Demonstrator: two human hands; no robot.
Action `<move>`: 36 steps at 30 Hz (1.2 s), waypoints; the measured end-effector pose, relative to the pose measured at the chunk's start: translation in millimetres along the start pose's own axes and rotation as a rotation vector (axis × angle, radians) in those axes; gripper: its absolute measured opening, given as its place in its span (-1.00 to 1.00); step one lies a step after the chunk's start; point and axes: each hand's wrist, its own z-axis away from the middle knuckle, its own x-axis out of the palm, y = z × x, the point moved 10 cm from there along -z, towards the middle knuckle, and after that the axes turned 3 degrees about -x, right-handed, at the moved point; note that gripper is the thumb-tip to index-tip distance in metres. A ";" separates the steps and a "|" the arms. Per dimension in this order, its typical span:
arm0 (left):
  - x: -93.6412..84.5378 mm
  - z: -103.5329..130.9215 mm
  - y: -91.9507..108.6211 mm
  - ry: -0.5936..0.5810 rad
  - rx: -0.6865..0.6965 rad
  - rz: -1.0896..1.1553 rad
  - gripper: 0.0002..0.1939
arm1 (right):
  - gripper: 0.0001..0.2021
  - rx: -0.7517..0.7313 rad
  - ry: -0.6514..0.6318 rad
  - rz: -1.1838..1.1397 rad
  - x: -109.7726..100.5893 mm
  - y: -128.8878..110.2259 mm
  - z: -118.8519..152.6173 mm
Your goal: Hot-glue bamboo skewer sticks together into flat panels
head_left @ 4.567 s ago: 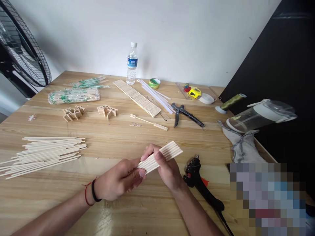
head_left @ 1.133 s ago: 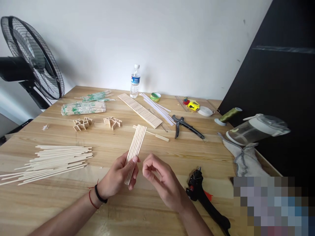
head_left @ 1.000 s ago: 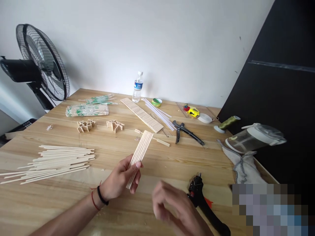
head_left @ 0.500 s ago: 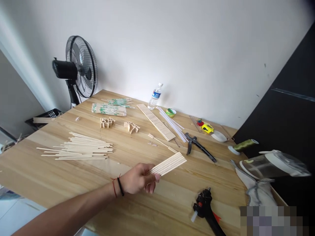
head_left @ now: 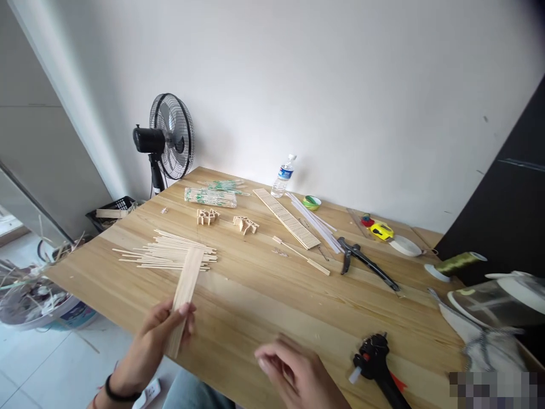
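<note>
A flat strip of wooden sticks lying side by side (head_left: 187,281) is in my left hand (head_left: 164,332). My thumb lies across its lower part, and the strip stands tilted above the table's front edge. Behind its upper end, loose thin wooden sticks (head_left: 162,253) are spread on the table. My right hand (head_left: 293,366) hovers near the front edge with its fingers curled in and nothing visible in them; it is slightly blurred. To its right lies a black glue gun (head_left: 374,363) with a white glue stick at its back end.
On the wooden table (head_left: 255,307) lie small wooden lattice pieces (head_left: 246,224), bagged sticks (head_left: 210,197), a long slatted strip (head_left: 287,218), white rods (head_left: 317,221), black cutters (head_left: 368,264) and a yellow tape measure (head_left: 381,230). A water bottle (head_left: 283,177) stands by the wall; a fan (head_left: 170,136) stands behind.
My left hand has drawn the stick strip back to the left and turned it more upright. My right hand has come into view at the bottom. The camera view has shifted.
</note>
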 end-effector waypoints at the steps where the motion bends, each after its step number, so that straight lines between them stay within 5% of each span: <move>1: -17.5 5.7 -1.6 0.060 -0.003 0.018 -0.53 | -0.76 -0.031 0.015 0.004 2.8 -8.7 -21.9; 5: -53.9 22.4 -1.2 0.150 -0.001 0.005 -0.49 | -0.85 -0.184 0.074 0.057 25.4 -38.7 -99.8; 12: -56.2 33.3 -4.1 0.152 -0.019 0.013 -0.47 | -0.80 -0.229 0.169 0.229 61.8 -32.4 -165.3; 27: -72.6 42.6 3.1 0.296 0.018 0.125 -0.44 | -0.80 -0.278 0.014 0.435 78.3 -40.2 -182.7; 32: -62.6 42.2 5.4 0.224 0.039 0.022 -0.48 | -0.73 -0.293 -0.004 0.466 78.4 -42.3 -164.1; 36: -70.5 39.9 23.8 0.243 0.069 -0.215 -0.46 | -0.69 -0.267 0.032 0.425 45.7 -30.4 -126.6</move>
